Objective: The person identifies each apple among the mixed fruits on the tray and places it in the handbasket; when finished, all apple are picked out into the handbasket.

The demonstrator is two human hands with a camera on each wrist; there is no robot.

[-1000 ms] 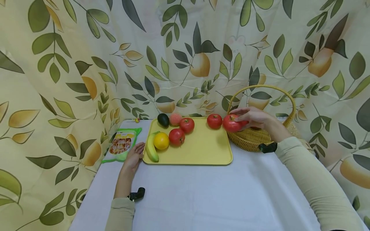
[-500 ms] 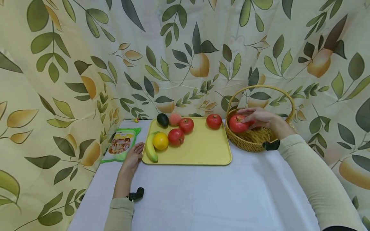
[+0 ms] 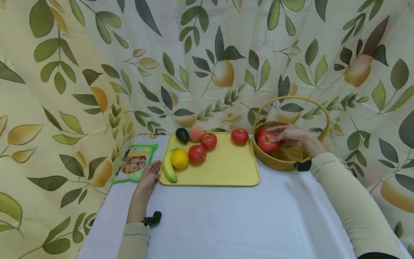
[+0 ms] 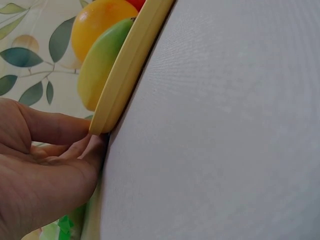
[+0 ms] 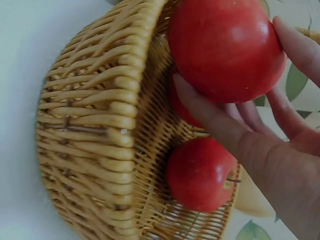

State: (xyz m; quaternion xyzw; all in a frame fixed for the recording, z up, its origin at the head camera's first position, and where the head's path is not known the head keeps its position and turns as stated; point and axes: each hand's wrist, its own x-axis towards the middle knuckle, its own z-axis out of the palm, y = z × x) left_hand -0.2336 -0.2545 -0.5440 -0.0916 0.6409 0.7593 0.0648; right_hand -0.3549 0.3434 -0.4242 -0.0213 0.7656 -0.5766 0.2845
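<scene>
R hand [image 3: 289,136] has its grip curled round a red fruit [image 3: 267,143] in the mouth of the wicker basket [image 3: 277,164], w/ 2 other reds [image 5: 201,174] nr it. Across the bench [image 3: 207,219] from me, L hand [image 3: 149,177] keeps a loose grip, thumb touching the yellow tray's [image 3: 223,174] L edge, nr the banana [image 3: 169,167], round yellow fruit [image 3: 179,158] & 3 more reds.
</scene>
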